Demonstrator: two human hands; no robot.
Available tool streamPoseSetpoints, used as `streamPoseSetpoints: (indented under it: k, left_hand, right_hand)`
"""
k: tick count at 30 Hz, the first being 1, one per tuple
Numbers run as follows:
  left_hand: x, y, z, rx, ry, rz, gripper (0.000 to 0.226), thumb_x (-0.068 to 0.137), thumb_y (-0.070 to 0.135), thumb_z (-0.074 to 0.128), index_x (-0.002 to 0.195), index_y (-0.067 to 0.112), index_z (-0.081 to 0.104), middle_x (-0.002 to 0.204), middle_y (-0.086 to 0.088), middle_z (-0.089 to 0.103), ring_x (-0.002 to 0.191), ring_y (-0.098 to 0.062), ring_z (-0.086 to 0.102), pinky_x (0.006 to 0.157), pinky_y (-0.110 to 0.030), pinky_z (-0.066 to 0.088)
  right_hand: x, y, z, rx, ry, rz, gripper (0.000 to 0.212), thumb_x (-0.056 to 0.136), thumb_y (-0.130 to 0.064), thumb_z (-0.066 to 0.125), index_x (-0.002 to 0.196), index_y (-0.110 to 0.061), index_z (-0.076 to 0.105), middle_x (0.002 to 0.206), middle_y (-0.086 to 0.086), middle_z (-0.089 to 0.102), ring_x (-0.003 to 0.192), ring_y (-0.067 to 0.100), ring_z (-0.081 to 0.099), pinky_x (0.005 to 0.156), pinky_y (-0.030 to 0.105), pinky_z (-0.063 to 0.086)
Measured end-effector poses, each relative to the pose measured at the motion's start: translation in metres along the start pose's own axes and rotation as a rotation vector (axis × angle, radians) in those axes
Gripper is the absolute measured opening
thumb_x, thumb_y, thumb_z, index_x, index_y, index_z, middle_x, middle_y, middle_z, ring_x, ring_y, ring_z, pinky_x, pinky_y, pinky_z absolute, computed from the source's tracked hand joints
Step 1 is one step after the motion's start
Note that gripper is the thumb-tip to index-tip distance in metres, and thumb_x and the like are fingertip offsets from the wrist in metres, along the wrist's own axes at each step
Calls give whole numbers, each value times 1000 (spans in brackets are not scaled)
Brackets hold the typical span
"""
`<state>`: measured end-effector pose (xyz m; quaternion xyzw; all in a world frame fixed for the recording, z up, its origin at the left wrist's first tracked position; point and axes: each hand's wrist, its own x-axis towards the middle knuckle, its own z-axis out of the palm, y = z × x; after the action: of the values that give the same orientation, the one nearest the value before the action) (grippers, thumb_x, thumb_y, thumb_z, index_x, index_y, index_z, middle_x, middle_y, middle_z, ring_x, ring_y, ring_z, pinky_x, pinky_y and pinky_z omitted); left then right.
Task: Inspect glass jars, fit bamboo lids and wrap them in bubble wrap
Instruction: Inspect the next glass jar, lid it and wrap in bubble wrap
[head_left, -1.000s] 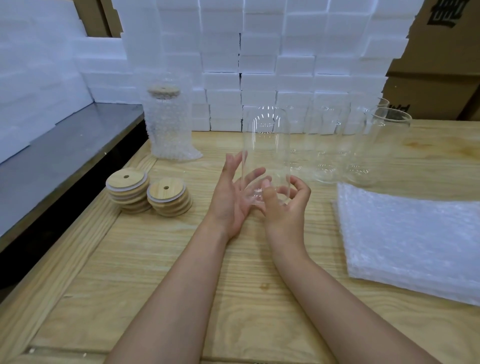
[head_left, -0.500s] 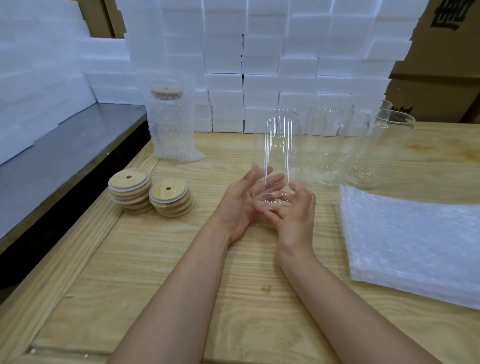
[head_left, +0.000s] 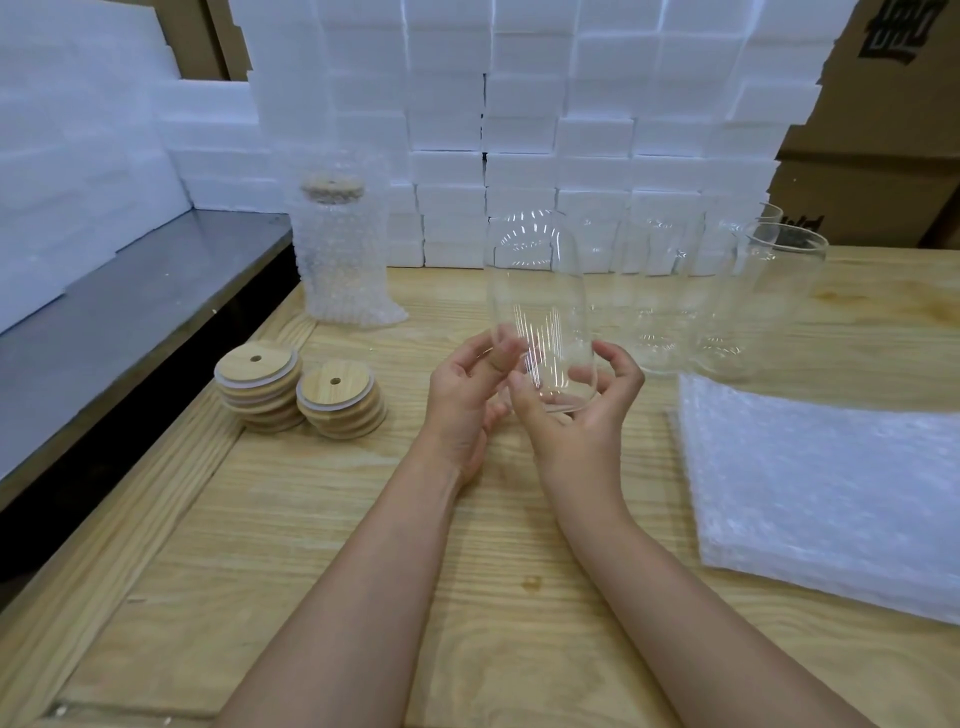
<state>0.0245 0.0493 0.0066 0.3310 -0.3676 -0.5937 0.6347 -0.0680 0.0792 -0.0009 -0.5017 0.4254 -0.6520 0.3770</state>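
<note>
a glass jar (head_left: 537, 312) is held upright above the wooden table (head_left: 311, 519), long axis near vertical, top leaning slightly left. the right hand (head_left: 587, 421) cups its base with curled fingers; the left hand (head_left: 462, 400) grips its lower side.

The glass jar (head_left: 537, 291) is clear, streaked with white glints. The surface (head_left: 311, 519) is pale yellow wood with brown wavy grain. 2 stacks of bamboo lids (head_left: 340, 397) are tan with white rims. The bubble wrap sheets (head_left: 831, 493) are translucent white, dotted with bubbles. The foam blocks (head_left: 519, 104) are white, the cardboard boxes (head_left: 883, 156) brown with black print, the shelf (head_left: 130, 312) dark grey.
</note>
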Motion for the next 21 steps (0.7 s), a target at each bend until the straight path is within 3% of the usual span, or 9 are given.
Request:
streamPoseSetpoints:
  k: [3,6,7,9,11,13,16,18,21]
  left_hand:
    - [0,2,-1,-15,-16,-15,100,27,67,88,110,19,61,123,-13,64,115,-28,62,94,-50,50]
    - [1,3,-5,-57,0,-60,90,50,74,73,121,21,56,122,-9,66,111,-24,65,94,-48,51]
    - [1,3,-7,-76,8,-73,82,61,71,64,124,20,55,122,-9,66,111,-24,65,95,-50,51]
    - [2,3,-7,-99,21,-101,67,74,63,53,125,21,55,117,-8,69,107,-24,67,93,-51,51]
    - [2,4,-6,-89,17,-118,61,75,62,50,121,22,56,110,-8,72,105,-24,68,87,-47,53]
    - [1,4,-4,-87,-8,-146,64,74,61,49,124,21,54,105,-7,73,100,-23,70,77,-42,56]
    - [-1,4,-3,-112,-64,-191,70,74,60,49,129,17,50,104,-11,73,92,-25,71,66,-36,58]
    - [0,4,-3,-119,-83,-196,68,75,60,48,129,18,50,111,-16,69,94,-28,68,71,-38,60]
    - [1,1,-3,-98,-75,-182,64,74,61,47,123,20,52,113,-18,67,93,-30,67,72,-39,57]
  right_hand:
    - [0,-4,-1,72,8,19,58,79,-30,75,116,-39,30,116,1,44,93,19,63,72,23,55]
    - [-2,-5,2,242,3,112,57,75,-42,64,120,-28,33,109,-12,45,96,0,64,82,41,58]
    - [-2,-4,2,300,4,149,60,72,-47,64,120,-26,36,112,-10,48,99,1,64,79,39,59]
    - [-2,-3,3,369,23,236,71,67,-56,59,125,-18,39,126,7,51,109,20,64,71,34,60]
    - [-2,-3,3,399,41,288,62,74,-53,55,122,-15,45,122,14,54,102,29,66,62,33,59]
    - [-1,-2,4,422,41,308,44,77,-49,51,109,-18,51,97,9,60,83,30,70,53,32,56]
    - [0,-2,5,445,21,369,49,80,-53,48,109,-13,51,80,13,64,56,29,67,44,30,52]
    - [1,-1,4,404,9,421,51,91,-52,44,115,-8,49,83,22,64,49,28,65,42,29,51]
    - [3,0,4,335,9,443,40,99,-47,36,104,-11,53,91,28,63,50,24,64,41,29,50]
